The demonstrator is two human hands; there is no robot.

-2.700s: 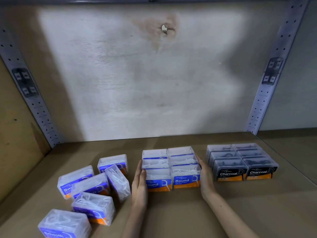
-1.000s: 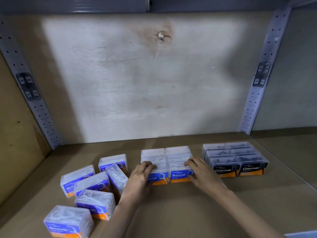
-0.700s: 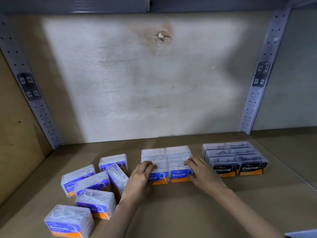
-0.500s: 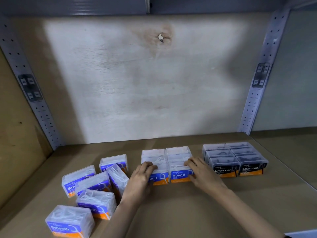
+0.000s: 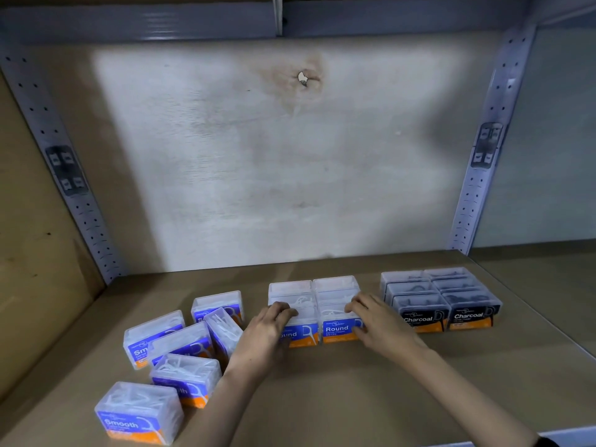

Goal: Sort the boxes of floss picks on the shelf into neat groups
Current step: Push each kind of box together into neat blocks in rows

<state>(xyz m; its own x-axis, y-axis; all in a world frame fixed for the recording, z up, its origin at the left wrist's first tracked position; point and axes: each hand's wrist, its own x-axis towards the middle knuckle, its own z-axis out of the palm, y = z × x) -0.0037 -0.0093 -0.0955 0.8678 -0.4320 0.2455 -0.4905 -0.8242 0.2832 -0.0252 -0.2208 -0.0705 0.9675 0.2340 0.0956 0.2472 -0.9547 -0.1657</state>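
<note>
Several clear "Round" floss pick boxes (image 5: 335, 285) stand in a tidy two-column block at the middle of the shelf (image 5: 354, 398). My left hand (image 5: 264, 333) curls its fingers over the top of the front left Round box (image 5: 301, 333). My right hand (image 5: 377, 321) grips the front right Round box (image 5: 337, 329), fingers on its top and thumb at its label. To the right stands a neat block of dark "Charcoal" boxes (image 5: 451, 285). At the left, several "Smooth" boxes (image 5: 138, 411) lie scattered at odd angles, one (image 5: 222, 330) tipped on its side.
A pale back panel (image 5: 274, 172) closes the shelf behind the boxes. Perforated metal uprights stand at the left (image 5: 80, 204) and right (image 5: 477, 175) rear corners. A brown side wall (image 5: 29, 253) bounds the left. Bare board lies in front of the blocks.
My hands left the outer sides of the Round block and now hold its two front boxes from the top. Over the last second they have stayed put.
</note>
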